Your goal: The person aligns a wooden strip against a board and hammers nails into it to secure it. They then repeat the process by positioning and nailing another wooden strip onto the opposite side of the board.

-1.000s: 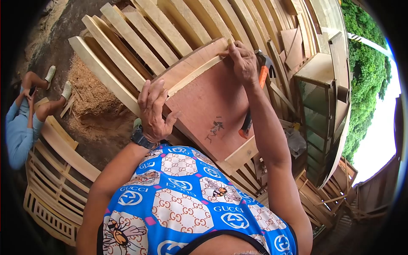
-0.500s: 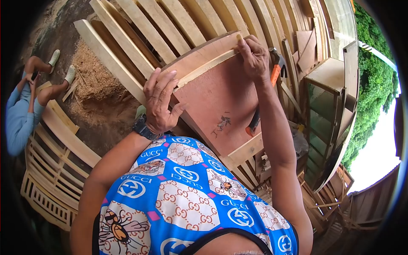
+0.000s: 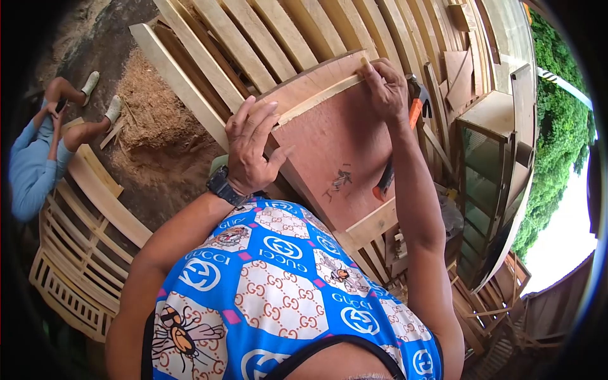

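A reddish-brown board (image 3: 316, 152) lies in front of me, with a light wooden strip (image 3: 323, 96) across its far edge. Beyond the strip is a curved wooden piece (image 3: 310, 81). My left hand (image 3: 254, 142) rests at the strip's left end, fingers spread and palm down. At the right end, my right hand (image 3: 386, 92) has its fingers closed on the curved piece's corner and strip. Several nails (image 3: 341, 181) lie loose on the board. A hammer (image 3: 416, 107) with an orange and black handle lies partly behind my right forearm.
Long wooden slats (image 3: 266, 38) run beyond the board. At the left, a person in blue (image 3: 35, 171) sits near a sawdust pile (image 3: 158, 107) and a slatted wooden frame (image 3: 79, 278). A cabinet with glass panes (image 3: 484, 183) stands at the right.
The view has shifted slightly, so the board and slats appear a little further right. Both hands keep their places at the ends of the strip.
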`<state>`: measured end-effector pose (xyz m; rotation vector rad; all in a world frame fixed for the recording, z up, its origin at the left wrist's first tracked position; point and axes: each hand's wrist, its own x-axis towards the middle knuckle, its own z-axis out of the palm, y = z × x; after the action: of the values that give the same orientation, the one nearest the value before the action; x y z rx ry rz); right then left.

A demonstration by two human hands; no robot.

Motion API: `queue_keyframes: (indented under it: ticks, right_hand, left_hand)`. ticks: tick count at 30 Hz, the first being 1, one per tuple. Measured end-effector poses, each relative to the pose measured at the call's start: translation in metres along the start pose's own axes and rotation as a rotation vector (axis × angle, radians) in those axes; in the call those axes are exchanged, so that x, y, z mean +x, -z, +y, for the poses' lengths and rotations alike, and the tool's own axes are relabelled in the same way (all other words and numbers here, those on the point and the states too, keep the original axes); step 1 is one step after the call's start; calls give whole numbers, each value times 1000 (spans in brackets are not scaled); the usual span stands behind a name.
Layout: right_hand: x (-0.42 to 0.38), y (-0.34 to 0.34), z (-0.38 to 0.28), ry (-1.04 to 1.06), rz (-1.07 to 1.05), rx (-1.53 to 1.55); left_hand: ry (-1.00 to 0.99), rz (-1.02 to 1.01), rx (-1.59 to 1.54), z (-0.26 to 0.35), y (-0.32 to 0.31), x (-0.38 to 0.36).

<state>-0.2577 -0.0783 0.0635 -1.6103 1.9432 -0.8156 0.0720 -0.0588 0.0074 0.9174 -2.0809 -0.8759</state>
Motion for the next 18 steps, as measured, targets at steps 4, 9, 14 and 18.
queue_keyframes:
  ticks: [4,9,14,18]
  right_hand:
    - [-24,29,14,-226,324,-324]
    - [-75,87,36,-827,273,-567]
    - [-96,77,71,-1092,207,335]
    - [-83,69,60,-1125,303,427]
  left_hand:
    - [105,-21,40,19,6,9]
    - [104,15,70,17,-7,15]
    - [97,81,43,9,-15,14]
    - [84,106,-4,0,-20,12]
